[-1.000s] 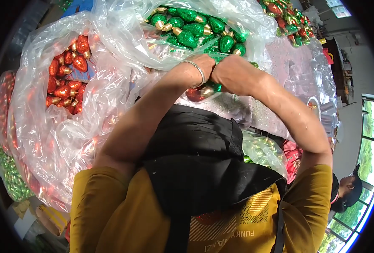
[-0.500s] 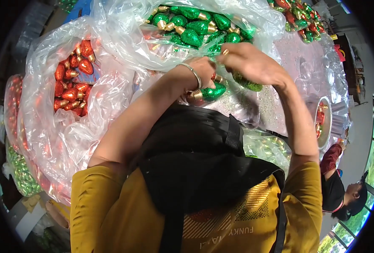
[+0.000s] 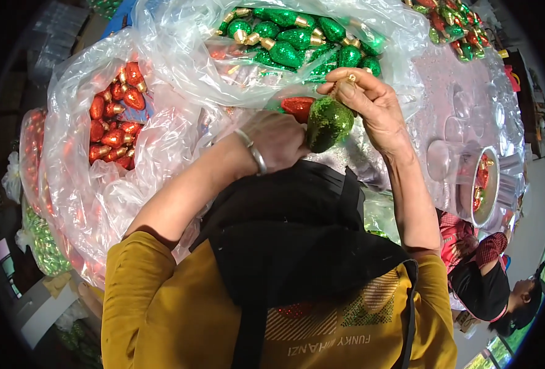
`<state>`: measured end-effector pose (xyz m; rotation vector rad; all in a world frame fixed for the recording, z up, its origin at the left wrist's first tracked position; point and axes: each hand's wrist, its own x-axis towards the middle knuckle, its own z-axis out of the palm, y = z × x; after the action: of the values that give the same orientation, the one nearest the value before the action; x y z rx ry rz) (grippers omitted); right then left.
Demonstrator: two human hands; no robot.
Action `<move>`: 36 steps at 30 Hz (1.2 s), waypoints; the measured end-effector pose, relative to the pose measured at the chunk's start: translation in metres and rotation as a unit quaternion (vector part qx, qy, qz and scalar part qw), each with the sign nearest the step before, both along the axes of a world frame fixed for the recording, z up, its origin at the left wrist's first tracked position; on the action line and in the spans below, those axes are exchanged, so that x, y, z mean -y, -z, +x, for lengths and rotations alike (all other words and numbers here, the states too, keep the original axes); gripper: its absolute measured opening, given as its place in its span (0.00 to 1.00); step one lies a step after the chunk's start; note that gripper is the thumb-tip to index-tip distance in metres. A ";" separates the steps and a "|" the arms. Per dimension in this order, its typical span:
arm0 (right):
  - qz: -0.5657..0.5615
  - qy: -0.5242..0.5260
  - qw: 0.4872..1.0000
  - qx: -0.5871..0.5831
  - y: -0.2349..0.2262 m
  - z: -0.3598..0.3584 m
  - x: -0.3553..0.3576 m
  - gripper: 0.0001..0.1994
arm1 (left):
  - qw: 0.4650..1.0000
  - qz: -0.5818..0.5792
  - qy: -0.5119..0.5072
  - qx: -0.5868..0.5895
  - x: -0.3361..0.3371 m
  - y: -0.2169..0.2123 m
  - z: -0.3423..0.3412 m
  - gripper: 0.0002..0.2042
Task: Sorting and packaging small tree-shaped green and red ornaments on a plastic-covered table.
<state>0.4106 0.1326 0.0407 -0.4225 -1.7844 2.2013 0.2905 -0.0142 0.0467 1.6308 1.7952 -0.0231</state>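
My right hand (image 3: 374,107) pinches the gold cap of a dark green glittery bulb-shaped ornament (image 3: 330,124), which hangs tilted below the fingers. My left hand (image 3: 275,140), with a bangle at its wrist, is close to the left side of that ornament. Motion smears this hand and its fingers are mostly hidden, so their grip does not show. Just beyond the left hand lies a red glittery bulb ornament (image 3: 297,107), partly covered by the green one. Whether the left hand touches the red ornament cannot be made out.
Clear plastic bags hold green bulb ornaments (image 3: 285,54) at the back and red ones (image 3: 115,132) at left. Clear plastic cups (image 3: 454,129) and a white tub (image 3: 496,184) stand at right. A co-worker (image 3: 481,283) is at far right. Mixed ornaments (image 3: 454,31) lie back right.
The green ornament has been raised and turned in my right hand and shows whole. My left hand has drawn back toward my body. A red ornament has come into plain view.
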 end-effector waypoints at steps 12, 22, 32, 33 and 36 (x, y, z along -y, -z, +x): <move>0.223 0.056 0.966 0.117 -0.004 -0.012 0.006 0.13 | 0.939 0.341 0.036 -0.029 0.037 0.042 0.013 0.10; 0.391 0.027 0.915 0.096 -0.018 -0.006 0.017 0.18 | 0.951 0.291 0.098 -0.020 0.038 0.039 0.011 0.02; 0.519 -0.007 0.849 0.105 0.017 -0.020 0.029 0.14 | 0.975 0.171 0.137 -0.040 0.034 0.027 0.010 0.03; 0.501 0.001 0.861 0.088 0.018 -0.019 0.033 0.13 | 0.966 0.216 0.136 -0.041 0.035 0.031 0.011 0.04; 0.465 0.017 0.884 0.054 0.024 -0.016 0.039 0.10 | 0.942 0.305 0.134 -0.045 0.037 0.036 0.011 0.04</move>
<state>0.3949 0.0935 0.0162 -0.3321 -2.5685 1.0672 0.3020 -0.0509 0.0107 2.3353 1.7295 0.3772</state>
